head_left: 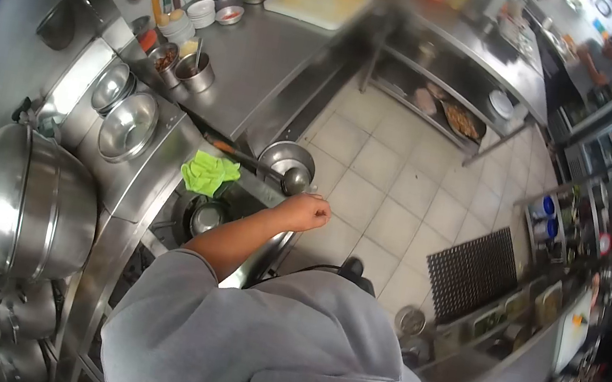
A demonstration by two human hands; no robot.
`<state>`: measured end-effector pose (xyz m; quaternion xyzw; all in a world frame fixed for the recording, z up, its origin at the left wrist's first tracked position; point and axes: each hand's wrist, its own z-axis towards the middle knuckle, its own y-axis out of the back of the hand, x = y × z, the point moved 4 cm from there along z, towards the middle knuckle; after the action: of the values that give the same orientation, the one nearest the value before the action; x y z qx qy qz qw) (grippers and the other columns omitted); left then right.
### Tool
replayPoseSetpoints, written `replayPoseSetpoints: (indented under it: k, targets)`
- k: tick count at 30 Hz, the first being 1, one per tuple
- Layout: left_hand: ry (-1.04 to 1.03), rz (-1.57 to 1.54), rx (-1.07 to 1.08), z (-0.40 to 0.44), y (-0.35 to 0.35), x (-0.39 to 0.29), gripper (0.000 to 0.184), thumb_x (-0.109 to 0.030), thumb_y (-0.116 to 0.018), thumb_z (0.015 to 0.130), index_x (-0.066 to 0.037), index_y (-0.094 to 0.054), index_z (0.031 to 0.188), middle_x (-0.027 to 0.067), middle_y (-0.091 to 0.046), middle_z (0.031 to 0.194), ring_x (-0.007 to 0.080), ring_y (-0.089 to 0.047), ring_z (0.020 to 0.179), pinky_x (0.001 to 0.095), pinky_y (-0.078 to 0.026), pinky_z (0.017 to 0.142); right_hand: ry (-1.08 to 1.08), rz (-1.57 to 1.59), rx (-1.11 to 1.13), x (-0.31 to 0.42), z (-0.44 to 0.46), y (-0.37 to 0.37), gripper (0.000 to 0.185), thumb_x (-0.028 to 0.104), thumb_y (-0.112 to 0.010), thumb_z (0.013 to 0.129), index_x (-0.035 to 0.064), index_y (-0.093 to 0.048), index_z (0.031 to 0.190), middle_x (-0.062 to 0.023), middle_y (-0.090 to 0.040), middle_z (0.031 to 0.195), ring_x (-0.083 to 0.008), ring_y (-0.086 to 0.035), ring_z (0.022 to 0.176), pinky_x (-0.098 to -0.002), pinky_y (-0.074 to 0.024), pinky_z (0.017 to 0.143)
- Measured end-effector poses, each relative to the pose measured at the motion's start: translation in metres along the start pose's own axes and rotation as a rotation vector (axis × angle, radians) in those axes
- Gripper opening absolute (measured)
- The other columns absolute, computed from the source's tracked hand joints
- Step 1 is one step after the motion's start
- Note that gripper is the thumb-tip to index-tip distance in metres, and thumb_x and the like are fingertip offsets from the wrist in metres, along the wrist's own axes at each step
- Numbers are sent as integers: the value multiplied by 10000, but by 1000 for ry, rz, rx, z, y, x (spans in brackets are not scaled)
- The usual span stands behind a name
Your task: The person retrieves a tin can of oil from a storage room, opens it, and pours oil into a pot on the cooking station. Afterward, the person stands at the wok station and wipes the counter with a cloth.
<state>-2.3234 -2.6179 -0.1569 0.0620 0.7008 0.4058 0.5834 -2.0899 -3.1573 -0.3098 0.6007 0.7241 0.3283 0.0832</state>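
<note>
My left hand (306, 213) reaches out in the middle of the view, its fingers curled in loosely, and I see nothing in them. Just beyond it is a ladle (295, 181) with a wooden handle, its bowl over a steel bowl (288, 154) by the counter's edge. The hand looks close to the ladle but not wrapped around it. A bright green cloth (209, 173) lies on the stove edge, left of my forearm. Below the cloth sits a small metal pan (209, 218), partly behind my arm. My right hand is out of view.
A large steel pot (32, 204) stands at the left, near stacked metal bowls (129, 127). The back counter holds a cutting board (320, 3), small dishes and sauce containers (194, 71). A tray of food (462, 123) sits on a low shelf. A black mat (472, 275) is at right; another person (594, 65) stands far off.
</note>
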Motion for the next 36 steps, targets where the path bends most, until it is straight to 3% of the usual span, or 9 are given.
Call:
replayPoseSetpoints:
  k: [12, 16, 21, 22, 26, 28, 29, 32, 36]
  targets:
    - [317, 81, -457, 200, 126, 104, 119, -175, -703, 859, -93, -729, 941, 78, -728, 844, 196, -697, 771, 338, -543, 724, 118, -246, -20, 154, 367, 326, 200, 198, -601, 868, 65, -693, 985, -171, -706, 978, -321, -684, 891, -419, -530, 771]
    - [510, -55, -873, 211, 261, 116, 102, -112, -663, 895, -86, -730, 967, 65, -733, 916, 163, -676, 840, 312, -528, 788, 744, -805, -384, 328, 508, 498, 163, 177, -597, 866, 63, -696, 927, -168, -714, 917, -316, -698, 824, -423, -542, 713]
    - [629, 192, -1297, 182, 434, 166, 191, -238, -669, 924, -71, -736, 986, 51, -737, 889, 149, -680, 826, 306, -526, 781, 879, -204, -505, 612, 495, 583, 269, 203, -518, 912, 26, -693, 1014, -196, -712, 895, -317, -698, 806, -432, -539, 751]
    - [688, 279, -1348, 175, 474, 188, 319, -348, -614, 933, -78, -741, 1044, 159, -746, 970, 299, -723, 920, 383, -549, 823, 950, -322, -471, 664, 449, 573, 284, 198, -526, 918, 13, -695, 1052, -196, -722, 926, -319, -700, 812, -431, -543, 769]
    - [1037, 566, -1469, 157, 627, 254, 381, -406, -566, 905, -116, -745, 1075, 214, -720, 1036, 393, -680, 1027, 463, -528, 910, 1310, -1129, -464, 716, 542, 604, 216, 129, -584, 870, 18, -715, 1002, -174, -727, 958, -323, -703, 862, -464, -546, 792]
    - [1044, 634, -1611, 139, 686, 321, 397, -435, -573, 873, -130, -753, 1053, 214, -721, 1041, 387, -672, 1062, 457, -524, 935, 761, -429, -288, 729, 539, 624, 166, 148, -616, 842, 39, -722, 909, -159, -730, 972, -316, -699, 903, -465, -548, 799]
    - [1108, 624, -1552, 139, 704, 328, 438, -436, -571, 870, -90, -742, 1076, 214, -714, 1091, 395, -660, 1089, 455, -515, 956, 965, -1101, -449, 738, 532, 623, 134, 147, -629, 836, 43, -713, 845, -171, -716, 922, -301, -698, 839, -429, -555, 749]
    - [1269, 613, -1585, 130, 748, 397, 473, -429, -585, 874, -39, -719, 1106, 221, -700, 1146, 406, -655, 1100, 458, -510, 960, 293, 105, -105, 661, 608, 633, 234, 183, -510, 951, 53, -624, 793, -71, -643, 752, -194, -602, 544, -365, -476, 463]
    - [1463, 493, -1432, 137, 772, 434, 486, -415, -615, 876, -31, -692, 1164, 222, -694, 1168, 401, -660, 1098, 458, -519, 945, 168, -299, 214, 658, 582, 594, 192, 185, -530, 955, 70, -618, 828, -55, -628, 761, -197, -706, 693, -317, -529, 514]
